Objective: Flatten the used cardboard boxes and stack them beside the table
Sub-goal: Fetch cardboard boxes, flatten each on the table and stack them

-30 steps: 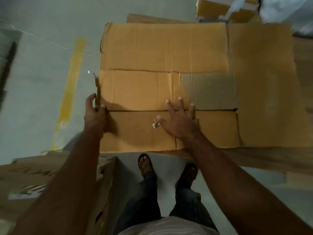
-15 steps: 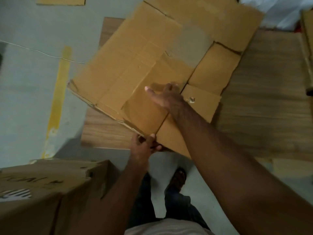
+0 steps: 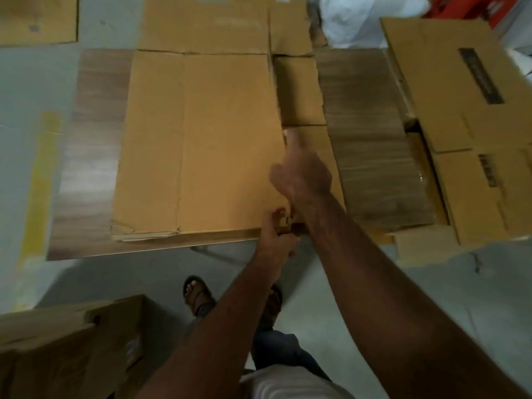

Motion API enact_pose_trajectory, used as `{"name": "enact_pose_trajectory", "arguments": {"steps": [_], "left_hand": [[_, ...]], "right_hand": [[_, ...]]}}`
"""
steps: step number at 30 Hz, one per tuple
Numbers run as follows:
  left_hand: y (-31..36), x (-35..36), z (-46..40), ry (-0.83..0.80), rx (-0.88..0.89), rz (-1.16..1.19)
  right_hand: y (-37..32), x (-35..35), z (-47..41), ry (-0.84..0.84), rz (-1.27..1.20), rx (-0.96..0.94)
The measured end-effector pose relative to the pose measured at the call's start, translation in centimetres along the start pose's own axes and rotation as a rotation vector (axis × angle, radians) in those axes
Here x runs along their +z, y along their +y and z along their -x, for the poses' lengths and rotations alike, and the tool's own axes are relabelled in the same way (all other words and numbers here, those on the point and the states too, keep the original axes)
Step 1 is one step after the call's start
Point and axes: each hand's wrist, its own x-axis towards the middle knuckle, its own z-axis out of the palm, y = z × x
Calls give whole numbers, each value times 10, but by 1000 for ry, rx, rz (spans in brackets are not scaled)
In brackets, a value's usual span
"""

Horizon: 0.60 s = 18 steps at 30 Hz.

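Head view: a flattened box (image 3: 201, 139) lies on the worktop (image 3: 86, 156), its long side running away from the person and its near edge close to the worktop's front edge. Side flaps (image 3: 300, 90) stick out on its right. The left hand (image 3: 277, 226) pinches the near right corner of the box, fingers curled round the edge. The right hand (image 3: 302, 174) lies along the right edge of the main panel with fingers stretched forward, pressing the cardboard down, not gripping.

By the look of it, this box is already collapsed but not yet stacked; it has still to go down beside the worktop. At the right of the worktop a printed box (image 3: 460, 110) lies opened out, and whether it is fully flat I cannot tell. Near the person's feet, at lower left, another box (image 3: 72, 341) stands on the floor (image 3: 431, 298) still in shape, so flattening work seems left. A cardboard sheet (image 3: 37, 18) lies on the floor at far left.

Half a second ago the box sat skewed on the worktop; now it lies square to the edge. The left hand held its near edge then too, and the right hand has shifted from the middle of the panel to the right edge.
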Motion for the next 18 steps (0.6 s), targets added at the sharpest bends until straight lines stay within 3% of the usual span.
{"name": "enact_pose_trajectory", "arguments": {"steps": [3,6,9,11,13,16,18], "left_hand": [[0,-3,-2,-76,-43,-134],[11,-31,-8,-26,-3,-206],[25,-68,-11,148,98,-350],[39,-95,-13,321,206,-615],[52,-128,-19,439,197,-971],[62,-164,-19,284,-12,-1313],[57,-174,-15,192,-34,-1391]], "right_hand": [[66,2,-8,72,45,103],[122,29,-15,-86,10,192],[147,57,-11,-242,90,182],[149,65,-8,-238,109,170],[148,68,-10,-222,101,171],[144,73,-13,-237,108,203],[142,76,-9,-235,110,219]]}}
